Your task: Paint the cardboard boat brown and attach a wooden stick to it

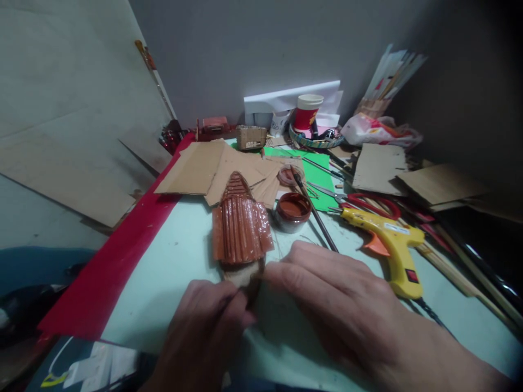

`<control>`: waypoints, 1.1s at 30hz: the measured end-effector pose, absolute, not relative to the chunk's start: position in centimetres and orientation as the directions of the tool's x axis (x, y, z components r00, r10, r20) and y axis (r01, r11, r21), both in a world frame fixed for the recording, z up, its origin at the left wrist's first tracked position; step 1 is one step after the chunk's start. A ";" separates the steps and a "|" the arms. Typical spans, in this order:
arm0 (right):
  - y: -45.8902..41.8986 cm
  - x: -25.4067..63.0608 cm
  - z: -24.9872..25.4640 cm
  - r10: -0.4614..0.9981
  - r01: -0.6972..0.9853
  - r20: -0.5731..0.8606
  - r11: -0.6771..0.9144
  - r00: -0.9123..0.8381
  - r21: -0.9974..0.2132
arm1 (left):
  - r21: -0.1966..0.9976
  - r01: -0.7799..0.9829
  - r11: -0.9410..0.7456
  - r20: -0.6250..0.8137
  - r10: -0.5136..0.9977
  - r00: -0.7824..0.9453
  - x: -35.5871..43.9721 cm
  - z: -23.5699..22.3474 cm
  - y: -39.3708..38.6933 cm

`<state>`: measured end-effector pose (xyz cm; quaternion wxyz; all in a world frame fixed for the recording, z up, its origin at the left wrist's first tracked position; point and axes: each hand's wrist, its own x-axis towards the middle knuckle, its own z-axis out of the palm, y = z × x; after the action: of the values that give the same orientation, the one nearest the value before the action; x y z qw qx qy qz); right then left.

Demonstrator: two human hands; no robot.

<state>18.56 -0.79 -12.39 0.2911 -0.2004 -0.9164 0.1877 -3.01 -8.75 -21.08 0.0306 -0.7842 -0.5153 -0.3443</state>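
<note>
A small cardboard model boat [241, 231] lies in front of me, its far end pointed and ribbed. Glossy wet-looking brown paint covers its ridged roof and far end, while the near end is bare cardboard. My left hand [208, 326] is closed round that near end, with the fingers slightly blurred. From the right, the curled fingers of my right hand [339, 305] grip the same end at its side; their tips are partly hidden. Beyond my right hand stands an open jar of brown paint [293, 211], and a dark-handled paintbrush [314, 209] leans beside it.
A yellow glue gun [388, 239] lies to the right, near red-handled scissors [373, 206]. Cardboard sheets [192, 166] and green paper [321, 163] spread behind the boat. Farther back are a red cup [306, 114] and a small cardboard box [250, 138]. Red cloth-like material [122, 261] edges the table's left.
</note>
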 end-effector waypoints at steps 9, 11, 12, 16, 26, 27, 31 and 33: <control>-1.0 19.0 -13.7 0.515 0.253 0.475 0.822 -0.714 -0.510 | 0.182 0.860 -0.476 0.563 0.768 0.306 -3.8 -21.1 -8.6; -0.9 19.0 -14.0 0.536 0.264 0.469 0.808 -0.702 -0.527 | 0.192 0.864 -0.466 0.568 0.770 0.290 -3.7 -21.0 -8.8; -0.9 18.9 -14.1 0.546 0.272 0.469 0.803 -0.695 -0.531 | 0.231 0.863 -0.449 0.573 0.779 0.253 -3.6 -21.0 -9.0; -1.0 19.0 -14.6 0.580 0.281 0.505 0.787 -0.639 -0.549 | 0.423 0.842 -0.336 0.559 0.828 0.050 -2.5 -20.6 -9.6; -0.8 18.7 -14.5 0.641 0.254 0.497 0.726 -0.584 -0.639 | 0.466 0.843 -0.271 0.515 0.857 -0.009 -3.8 -19.9 -9.3; -0.8 18.7 -14.5 0.645 0.250 0.501 0.723 -0.577 -0.644 | 0.481 0.840 -0.252 0.503 0.864 -0.029 -3.8 -19.9 -9.3; -0.9 18.9 -14.6 0.707 0.304 0.501 0.685 -0.500 -0.663 | 0.543 0.820 -0.181 0.487 0.863 -0.133 -3.0 -19.8 -9.4; -0.9 19.1 -14.6 0.732 0.330 0.504 0.667 -0.459 -0.668 | 0.535 0.825 -0.182 0.496 0.858 -0.132 -2.8 -19.8 -9.5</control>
<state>19.10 -0.92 -14.60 0.4066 -0.3246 -0.8174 0.2473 -2.76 -9.45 -19.81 -0.0207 -0.6584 -0.6393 -0.3967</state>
